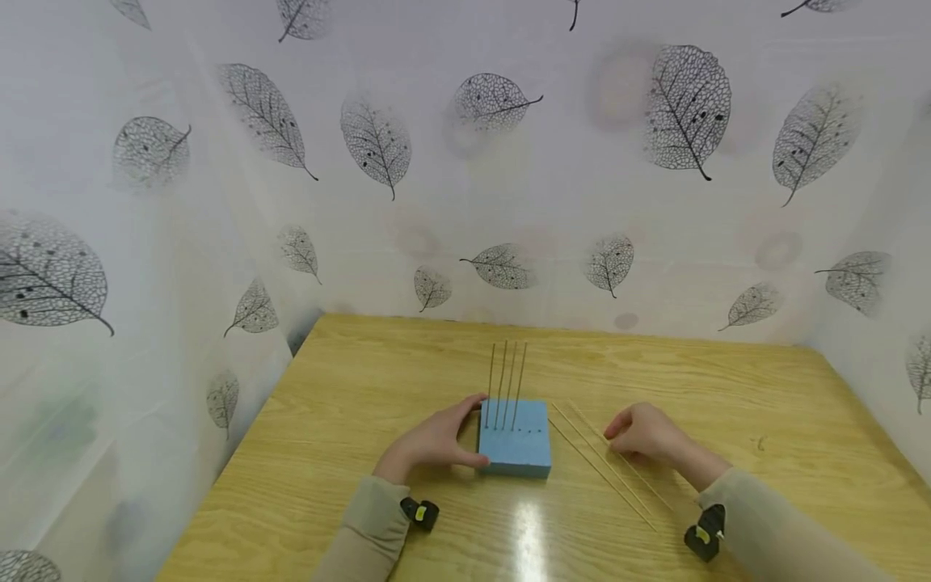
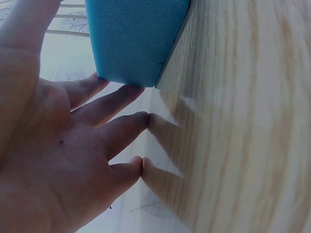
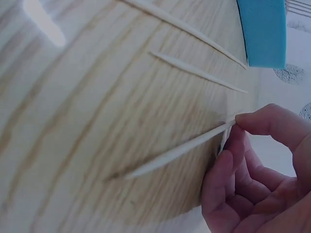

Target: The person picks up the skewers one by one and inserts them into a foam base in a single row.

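Observation:
A light blue foam block (image 1: 514,453) lies on the wooden table, with several thin sticks (image 1: 503,384) standing upright in a row of holes. Three bare holes continue that row to the right. My left hand (image 1: 434,436) holds the block from its left side, thumb by the front corner and fingers by the back one. In the left wrist view, two fingertips touch the blue foam (image 2: 136,43). Right of the block, my right hand (image 1: 650,434) pinches one end of a thin wooden stick (image 3: 180,150). Its pointed other end is at or just above the tabletop.
Two more loose sticks, one of them this stick (image 1: 605,470), lie slanted on the table (image 1: 378,364) between the block and my right hand. A pale curtain (image 1: 538,186) printed with dark leaves hangs behind the table and along both sides.

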Demonstrator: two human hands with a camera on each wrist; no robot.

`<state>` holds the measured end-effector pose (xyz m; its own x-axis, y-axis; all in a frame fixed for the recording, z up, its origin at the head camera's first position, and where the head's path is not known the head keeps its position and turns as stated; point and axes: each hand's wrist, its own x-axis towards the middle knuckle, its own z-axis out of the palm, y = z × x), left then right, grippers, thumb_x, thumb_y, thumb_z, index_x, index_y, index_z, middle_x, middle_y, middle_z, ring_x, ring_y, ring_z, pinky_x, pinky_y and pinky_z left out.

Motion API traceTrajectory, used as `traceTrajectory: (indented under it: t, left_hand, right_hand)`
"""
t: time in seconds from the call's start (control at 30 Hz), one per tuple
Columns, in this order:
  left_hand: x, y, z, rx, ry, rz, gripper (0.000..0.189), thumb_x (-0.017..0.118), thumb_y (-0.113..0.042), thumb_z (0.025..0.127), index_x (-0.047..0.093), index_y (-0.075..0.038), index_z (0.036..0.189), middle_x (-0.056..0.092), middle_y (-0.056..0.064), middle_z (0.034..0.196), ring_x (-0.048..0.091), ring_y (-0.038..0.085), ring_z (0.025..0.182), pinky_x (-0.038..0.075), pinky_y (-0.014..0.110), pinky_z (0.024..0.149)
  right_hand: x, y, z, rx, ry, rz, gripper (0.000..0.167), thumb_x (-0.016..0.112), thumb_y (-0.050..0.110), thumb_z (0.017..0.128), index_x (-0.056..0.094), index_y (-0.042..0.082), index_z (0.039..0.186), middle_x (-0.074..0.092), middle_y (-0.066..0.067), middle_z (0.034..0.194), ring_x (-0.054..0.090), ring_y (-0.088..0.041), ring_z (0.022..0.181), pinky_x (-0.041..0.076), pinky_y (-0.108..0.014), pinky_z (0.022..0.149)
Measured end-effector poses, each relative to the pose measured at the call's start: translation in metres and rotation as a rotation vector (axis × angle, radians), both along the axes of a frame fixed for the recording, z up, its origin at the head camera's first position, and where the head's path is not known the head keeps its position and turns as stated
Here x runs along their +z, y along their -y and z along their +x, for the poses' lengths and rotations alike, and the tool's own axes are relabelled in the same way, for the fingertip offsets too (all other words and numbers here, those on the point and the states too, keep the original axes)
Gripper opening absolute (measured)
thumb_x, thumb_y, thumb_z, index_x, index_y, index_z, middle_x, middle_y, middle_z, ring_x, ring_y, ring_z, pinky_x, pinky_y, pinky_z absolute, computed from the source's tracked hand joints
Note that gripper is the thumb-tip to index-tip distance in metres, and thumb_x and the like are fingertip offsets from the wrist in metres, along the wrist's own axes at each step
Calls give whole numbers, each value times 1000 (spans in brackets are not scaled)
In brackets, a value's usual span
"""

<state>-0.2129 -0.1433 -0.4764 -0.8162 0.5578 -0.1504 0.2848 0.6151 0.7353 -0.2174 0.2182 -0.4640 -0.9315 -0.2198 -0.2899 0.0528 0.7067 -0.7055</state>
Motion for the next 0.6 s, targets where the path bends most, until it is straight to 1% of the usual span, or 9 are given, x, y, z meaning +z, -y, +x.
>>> traceTrajectory:
  t: [0.13, 0.2, 0.27, 0.37, 0.47, 0.53, 0.6]
  left_hand:
    - [0, 0, 0, 4, 1, -1, 104, 82, -41, 78, 21, -16, 159, 33, 9, 160, 35, 32, 145, 31, 52, 119]
    - [-1, 0, 0, 4, 3, 0, 104, 82, -41, 78, 21, -16, 159, 33, 9, 160, 35, 32, 146, 31, 52, 119]
    - [-2, 0, 0, 4, 5, 0, 104, 82, -42, 78, 21, -16, 159, 34, 9, 160, 35, 31, 145, 31, 52, 119]
    - [-3, 0, -1, 1, 4, -3, 104, 82, -43, 78, 21, -17, 159, 33, 8, 160, 35, 31, 146, 31, 51, 119]
    - [-4, 0, -1, 1, -1, 1, 104, 82, -42, 77, 22, -16, 158, 34, 8, 160, 35, 31, 146, 31, 51, 119]
    - [-3, 0, -1, 0, -6, 6, 104, 82, -41, 77, 22, -16, 158, 34, 9, 160, 35, 31, 145, 30, 51, 120]
    - [-2, 1, -1, 1, -11, 12, 104, 83, -41, 77, 22, -15, 158, 35, 9, 159, 36, 31, 145, 30, 51, 120]
  right_hand:
    - [3, -7, -4, -16, 50, -66, 24, 70, 2, 77, 72, -9, 98, 67, -1, 77, 56, -12, 65, 52, -27, 57]
    - [6, -11, -6, -44, 87, -105, 28, 69, 4, 80, 71, -11, 103, 67, 1, 77, 57, -10, 65, 53, -27, 58]
    - [8, -13, -7, -69, 121, -142, 32, 67, 7, 83, 69, -11, 109, 69, 2, 79, 60, -9, 67, 56, -26, 62]
    - [13, -16, -10, -106, 178, -213, 36, 66, 9, 88, 66, -12, 117, 73, -2, 87, 67, -10, 74, 60, -28, 69]
    - [20, -15, -11, -113, 218, -297, 38, 65, 11, 92, 62, -12, 122, 74, -6, 97, 72, -16, 83, 62, -34, 77]
    - [25, -13, -12, -108, 229, -364, 41, 64, 11, 93, 59, -13, 125, 73, -7, 100, 72, -17, 86, 62, -35, 79]
    - [30, -9, -12, -100, 230, -437, 41, 64, 11, 93, 57, -13, 126, 71, -5, 102, 72, -17, 88, 62, -35, 81]
